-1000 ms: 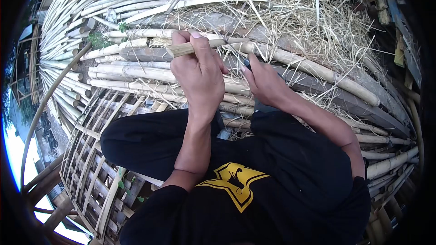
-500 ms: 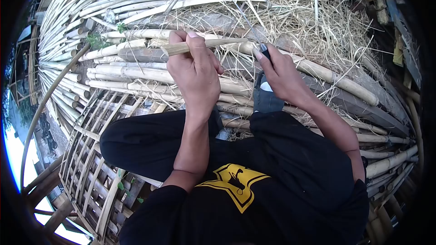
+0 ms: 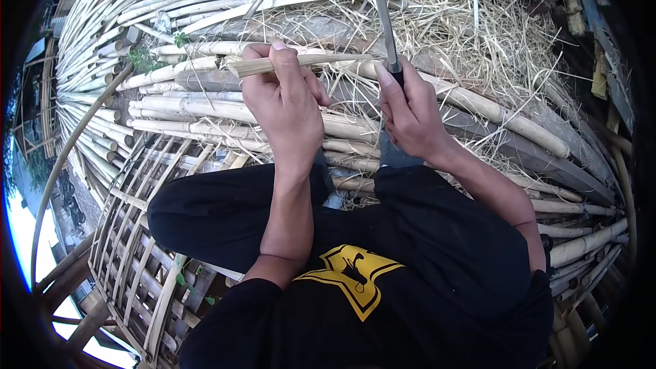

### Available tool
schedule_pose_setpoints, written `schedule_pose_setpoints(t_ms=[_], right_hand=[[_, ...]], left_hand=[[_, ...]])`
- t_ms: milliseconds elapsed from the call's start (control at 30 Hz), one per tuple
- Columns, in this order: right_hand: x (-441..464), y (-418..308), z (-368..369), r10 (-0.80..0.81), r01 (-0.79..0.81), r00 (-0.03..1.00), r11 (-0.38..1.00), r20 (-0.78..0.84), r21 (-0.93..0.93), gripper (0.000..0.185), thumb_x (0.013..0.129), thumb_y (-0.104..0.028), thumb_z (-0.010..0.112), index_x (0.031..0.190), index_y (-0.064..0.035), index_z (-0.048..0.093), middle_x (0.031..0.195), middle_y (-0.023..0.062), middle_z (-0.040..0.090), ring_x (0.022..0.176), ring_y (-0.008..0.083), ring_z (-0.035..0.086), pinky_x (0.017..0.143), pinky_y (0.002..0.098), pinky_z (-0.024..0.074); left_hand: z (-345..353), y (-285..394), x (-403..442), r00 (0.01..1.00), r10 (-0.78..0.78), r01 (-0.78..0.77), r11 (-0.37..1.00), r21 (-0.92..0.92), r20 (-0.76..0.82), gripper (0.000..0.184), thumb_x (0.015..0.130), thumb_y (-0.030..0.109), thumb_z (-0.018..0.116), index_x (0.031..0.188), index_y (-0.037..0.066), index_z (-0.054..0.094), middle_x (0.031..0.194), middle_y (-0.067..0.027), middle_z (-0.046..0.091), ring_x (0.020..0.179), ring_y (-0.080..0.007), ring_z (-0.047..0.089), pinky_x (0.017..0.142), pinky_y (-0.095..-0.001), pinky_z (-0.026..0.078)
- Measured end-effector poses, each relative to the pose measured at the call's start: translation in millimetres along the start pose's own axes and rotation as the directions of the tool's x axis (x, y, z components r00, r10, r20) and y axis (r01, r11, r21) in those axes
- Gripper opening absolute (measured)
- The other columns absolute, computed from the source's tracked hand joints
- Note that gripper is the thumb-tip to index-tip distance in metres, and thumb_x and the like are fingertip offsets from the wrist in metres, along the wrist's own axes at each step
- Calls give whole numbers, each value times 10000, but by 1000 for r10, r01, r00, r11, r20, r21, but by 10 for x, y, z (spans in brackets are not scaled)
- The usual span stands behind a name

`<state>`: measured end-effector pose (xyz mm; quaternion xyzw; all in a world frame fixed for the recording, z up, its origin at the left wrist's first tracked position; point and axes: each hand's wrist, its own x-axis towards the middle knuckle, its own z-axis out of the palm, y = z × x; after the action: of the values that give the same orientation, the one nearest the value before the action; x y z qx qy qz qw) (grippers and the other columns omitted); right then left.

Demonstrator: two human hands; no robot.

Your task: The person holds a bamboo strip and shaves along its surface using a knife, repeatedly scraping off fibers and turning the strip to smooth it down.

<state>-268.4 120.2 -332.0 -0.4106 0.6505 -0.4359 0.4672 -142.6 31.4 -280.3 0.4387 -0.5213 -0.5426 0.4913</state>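
My left hand (image 3: 285,99) is closed round a split piece of bamboo (image 3: 254,68), thick at its left end and tapering to a thin tip on the right. My right hand (image 3: 415,111) grips the dark handle of a knife (image 3: 384,14), whose long blade points up and away from me. The bamboo's thin tip lies close to the base of the blade; whether they touch I cannot tell. Below my right hand a dark sandal or shoe (image 3: 400,156) shows in part.
Bamboo poles (image 3: 225,111) lie in rows across the ground before me. Shavings (image 3: 478,20) are heaped at the upper right. A lattice of woven bamboo (image 3: 147,232) stands at the left beside my knee, and a curved pole (image 3: 75,140) rises at the far left.
The knife has turned so that its blade's flat side shows more. My right hand has rolled with it, and my left hand has shifted slightly left with the bamboo.
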Motion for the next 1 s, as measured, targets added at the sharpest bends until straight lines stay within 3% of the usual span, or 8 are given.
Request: schedule_pose_setpoints(t_ms=[133, 200, 333, 467, 600, 867, 933, 1000], right_hand=[[-16, 320, 340, -232, 239, 970, 964, -71, 117, 300, 985, -238, 444, 981, 61, 468, 572, 159, 506, 498, 290, 523, 502, 396, 380], [54, 646, 489, -263, 250, 964, 943, -28, -220, 273, 995, -184, 435, 1090, 72, 444, 559, 93, 467, 479, 176, 493, 472, 322, 388], [-2, 171, 285, -130, 132, 990, 991, 57, -36, 277, 968, -197, 463, 1014, 76, 448, 642, 235, 554, 612, 425, 567, 551, 461, 390], [-77, 107, 328, -240, 239, 971, 967, -1, 90, 247, 963, -180, 479, 977, 64, 444, 668, 248, 560, 628, 449, 555, 565, 473, 391], [90, 548, 363, 128, -112, 988, 977, 82, -180, 246, 968, -184, 467, 939, 60, 447, 680, 276, 562, 684, 479, 569, 611, 524, 388], [8, 247, 332, -282, 282, 959, 959, 20, 40, 282, 982, -224, 458, 920, 50, 431, 671, 219, 524, 600, 344, 509, 584, 426, 388], [112, 655, 427, 138, -127, 989, 978, 57, -163, 352, 974, -290, 458, 894, 52, 457, 652, 216, 532, 595, 334, 489, 618, 440, 407], [119, 579, 247, 104, -84, 993, 956, 60, -282, 353, 981, -299, 466, 839, 25, 453, 612, 139, 525, 531, 244, 488, 540, 375, 414]], left_hand=[[10, 50, -24, 999, -19, 18, 1000, 22, 45, 209, 1008, 180, 419, 863, 36, 378, 496, -26, 431, 377, -68, 417, 362, -212, 377], [-17, 6, -20, 997, 4, -7, 999, 42, 72, 216, 1011, 191, 414, 863, 38, 379, 498, -26, 432, 383, -69, 423, 365, -208, 376], [-9, 27, 2, 999, -24, 23, 999, 29, 32, 234, 1014, 215, 410, 861, 40, 381, 503, -24, 437, 395, -70, 433, 365, -206, 372], [34, 45, -28, 999, -27, 26, 999, 27, 43, 230, 1011, 212, 418, 862, 40, 387, 506, -24, 439, 394, -69, 429, 360, -207, 371], [-2, 20, 3, 999, -16, 13, 998, 67, 43, 224, 1010, 208, 420, 863, 42, 389, 506, -23, 438, 393, -68, 427, 360, -209, 373], [24, 42, -29, 998, -24, 21, 999, 43, 58, 223, 1007, 197, 428, 851, 44, 385, 513, -19, 439, 392, -66, 426, 360, -213, 385], [-17, 6, -3, 999, -29, 28, 999, 44, 40, 224, 1007, 200, 431, 853, 44, 387, 512, -14, 430, 398, -62, 418, 363, -213, 387], [-65, 7, 45, 999, -46, 45, 998, 39, 27, 230, 1005, 201, 439, 843, 45, 393, 510, -9, 413, 404, -59, 410, 366, -214, 388]])
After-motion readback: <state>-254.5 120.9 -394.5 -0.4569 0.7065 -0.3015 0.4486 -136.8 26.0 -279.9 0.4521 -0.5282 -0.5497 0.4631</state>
